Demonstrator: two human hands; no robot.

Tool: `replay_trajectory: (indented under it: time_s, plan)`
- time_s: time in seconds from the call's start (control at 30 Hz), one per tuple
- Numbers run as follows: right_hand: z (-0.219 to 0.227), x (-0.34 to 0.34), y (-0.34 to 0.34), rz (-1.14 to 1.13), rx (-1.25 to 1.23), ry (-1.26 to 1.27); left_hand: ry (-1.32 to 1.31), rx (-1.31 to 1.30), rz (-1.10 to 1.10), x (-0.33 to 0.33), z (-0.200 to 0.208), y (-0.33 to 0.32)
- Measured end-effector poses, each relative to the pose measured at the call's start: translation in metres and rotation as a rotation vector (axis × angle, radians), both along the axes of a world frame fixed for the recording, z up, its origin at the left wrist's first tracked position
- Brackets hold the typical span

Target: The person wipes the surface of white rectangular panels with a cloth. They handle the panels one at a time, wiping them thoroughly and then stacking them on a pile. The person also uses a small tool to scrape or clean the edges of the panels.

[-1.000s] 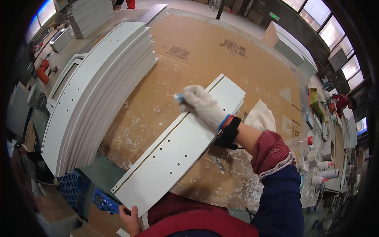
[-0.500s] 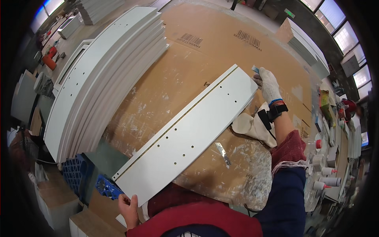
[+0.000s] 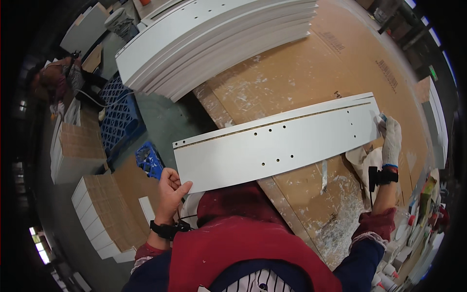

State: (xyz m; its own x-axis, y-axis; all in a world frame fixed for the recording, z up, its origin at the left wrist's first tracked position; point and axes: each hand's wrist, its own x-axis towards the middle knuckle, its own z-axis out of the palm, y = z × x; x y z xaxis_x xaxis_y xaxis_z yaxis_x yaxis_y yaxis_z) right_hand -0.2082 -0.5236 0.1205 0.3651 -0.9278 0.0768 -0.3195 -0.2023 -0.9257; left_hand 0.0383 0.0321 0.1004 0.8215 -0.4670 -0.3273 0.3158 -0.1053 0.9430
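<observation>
A long white board with a groove along its far edge and several drilled holes lies aslant in front of me. My left hand, bare, grips its near left corner, thumb on top and fingers curled by the end. At the board's right end is my right hand in a white knit glove, closed around a small light-blue piece whose kind I cannot make out. A cream cloth or glove is bunched beside that wrist. On the cardboard near the board lies a thin metal strip.
A tall stack of white boards stands at the far left on the cardboard-covered table. Blue plastic crates and stacked panels are on the left. Bottles line the right edge. Another person is at the far left.
The board has turned clockwise, its left end rising in view and swinging away from me. Both hands have moved with it. My view has shifted to the left.
</observation>
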Motion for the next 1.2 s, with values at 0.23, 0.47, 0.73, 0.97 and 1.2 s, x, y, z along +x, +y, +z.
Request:
replay_trajectory:
  time_s: [0.23,0.47,0.73,0.97,1.2]
  plan:
    - [-0.017,-0.035,0.013,-0.044,0.284,-0.24,-1.036,0.502,-0.321,0.015,0.005,0.035]
    - [-0.02,-0.038,0.021,-0.047,0.298,-0.382,-1.658,0.617,-0.325,0.037,-0.001,0.015]
    - [0.055,-0.022,0.033,-0.069,0.304,-0.579,-1.167,0.127,-0.343,0.021,0.062,0.034]
    - [0.049,0.014,0.04,-0.101,0.305,-0.748,-0.338,0.002,-0.287,0.033,0.034,0.04]
    - [0.02,-0.01,0.062,-0.237,0.368,-0.803,-0.156,-0.057,-0.271,0.041,0.005,0.029]
